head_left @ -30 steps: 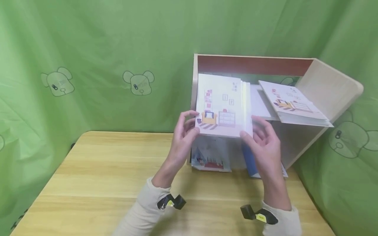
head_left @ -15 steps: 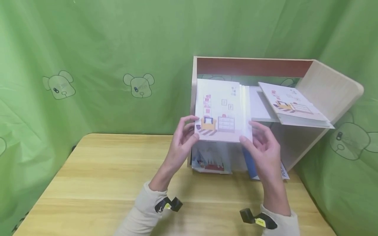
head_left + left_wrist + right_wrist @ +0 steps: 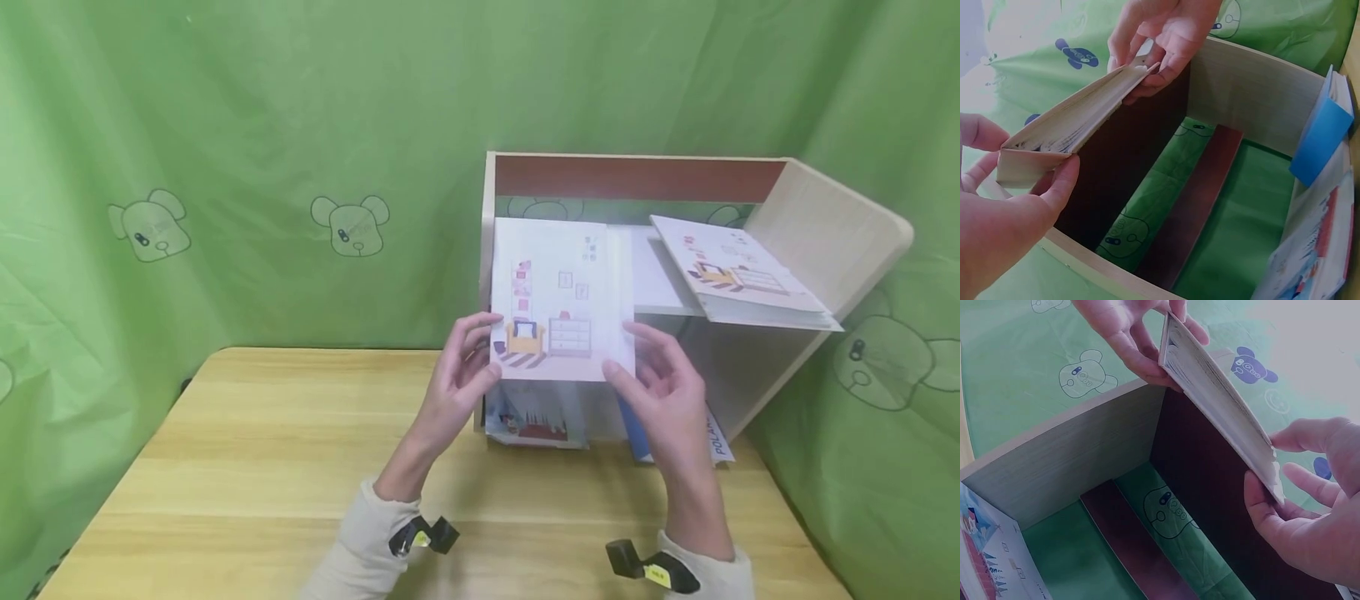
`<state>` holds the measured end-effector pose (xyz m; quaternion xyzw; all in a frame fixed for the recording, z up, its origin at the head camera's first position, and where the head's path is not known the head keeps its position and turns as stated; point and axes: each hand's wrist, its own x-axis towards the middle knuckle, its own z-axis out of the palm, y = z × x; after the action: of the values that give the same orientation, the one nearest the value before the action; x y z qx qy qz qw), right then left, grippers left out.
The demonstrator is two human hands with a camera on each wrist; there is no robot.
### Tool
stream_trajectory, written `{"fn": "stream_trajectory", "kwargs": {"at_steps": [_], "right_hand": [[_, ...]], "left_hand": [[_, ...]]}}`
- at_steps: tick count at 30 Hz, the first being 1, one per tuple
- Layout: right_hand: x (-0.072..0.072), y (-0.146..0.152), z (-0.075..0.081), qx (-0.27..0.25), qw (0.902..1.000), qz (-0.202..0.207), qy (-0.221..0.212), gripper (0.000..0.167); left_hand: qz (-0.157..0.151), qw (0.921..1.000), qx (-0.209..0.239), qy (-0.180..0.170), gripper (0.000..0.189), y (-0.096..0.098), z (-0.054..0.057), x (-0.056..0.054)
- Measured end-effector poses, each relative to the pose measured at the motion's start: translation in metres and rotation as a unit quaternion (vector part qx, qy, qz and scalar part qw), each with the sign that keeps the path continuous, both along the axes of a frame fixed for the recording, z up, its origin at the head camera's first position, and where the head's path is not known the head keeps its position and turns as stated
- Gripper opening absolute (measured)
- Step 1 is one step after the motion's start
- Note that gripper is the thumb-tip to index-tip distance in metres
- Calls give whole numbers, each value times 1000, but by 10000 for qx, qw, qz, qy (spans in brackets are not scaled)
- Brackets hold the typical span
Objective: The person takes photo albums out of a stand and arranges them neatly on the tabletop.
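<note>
A book (image 3: pixel 542 304) with a pale cover, printed with an orange armchair and a chest of drawers, is held level between both hands. My left hand (image 3: pixel 453 379) pinches its left side, thumb on the cover and fingers beneath. On the opposite side my right hand (image 3: pixel 667 379) pinches the lower right corner the same way. The wrist views show the bottom page edges (image 3: pixel 1066 128) between the covers. Behind and under the book stands a small wooden bookshelf (image 3: pixel 828 225). A second book (image 3: pixel 742 271) with a matching cover lies on the right of its upper shelf, jutting past the front.
In the lower compartment are a picture book (image 3: pixel 536 421) at the left and a blue-spined book (image 3: pixel 636 433) at the right, partly hidden by my right hand. The wooden table (image 3: pixel 247 467) extends to the left. A green curtain (image 3: pixel 247 100) hangs behind.
Both hands have brought the book slightly down and toward me, and its cover lies flatter over the pages on the right. The head view has tilted up a little. The shelved books have stayed put.
</note>
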<state>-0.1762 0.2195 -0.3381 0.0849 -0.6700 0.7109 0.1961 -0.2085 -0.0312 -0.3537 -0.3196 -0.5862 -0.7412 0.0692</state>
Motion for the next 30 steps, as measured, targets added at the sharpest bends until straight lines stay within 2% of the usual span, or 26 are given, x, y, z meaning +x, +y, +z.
{"fn": "stream_trajectory", "kwargs": {"at_steps": [4, 18, 30], "right_hand": [[0, 1, -2, 173, 9998, 33, 69, 56], [1, 7, -4, 861, 9955, 375, 143, 61], [5, 12, -3, 1424, 9894, 175, 215, 61]], "left_hand": [[-23, 9999, 85, 72, 55, 0, -6, 0], [-167, 9989, 190, 391, 57, -2, -16, 0], [-341, 9977, 294, 509, 62, -2, -24, 5]]}}
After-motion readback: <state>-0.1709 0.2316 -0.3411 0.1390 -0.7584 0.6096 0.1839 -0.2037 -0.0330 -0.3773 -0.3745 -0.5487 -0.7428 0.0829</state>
